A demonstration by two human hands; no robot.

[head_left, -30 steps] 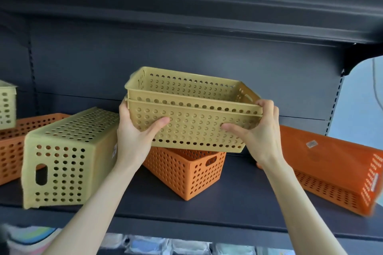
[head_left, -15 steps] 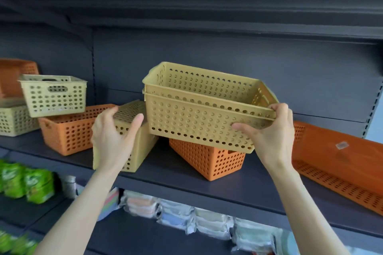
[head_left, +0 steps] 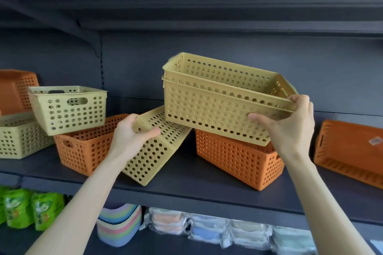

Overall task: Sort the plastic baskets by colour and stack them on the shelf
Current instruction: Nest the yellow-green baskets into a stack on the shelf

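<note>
The left hand [head_left: 132,136] grips the upper corner of a tipped yellow basket [head_left: 157,151], rigid perforated plastic, its long axis running far-right along the shelf [head_left: 186,184]. Right of it, the nested yellow pair [head_left: 215,105] sits over an orange basket [head_left: 238,161], perhaps touching it; the right hand [head_left: 290,128] clamps the pair's right end.

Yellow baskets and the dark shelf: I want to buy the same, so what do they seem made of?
The nested yellow baskets look like moulded plastic, semi-matt: uniform colour, regular round holes, thin walls, soft sheen. The orange basket beneath looks alike. The shelf seems painted metal, matt dark grey, going by its thin folded edge and slotted upright; less certain.
</note>
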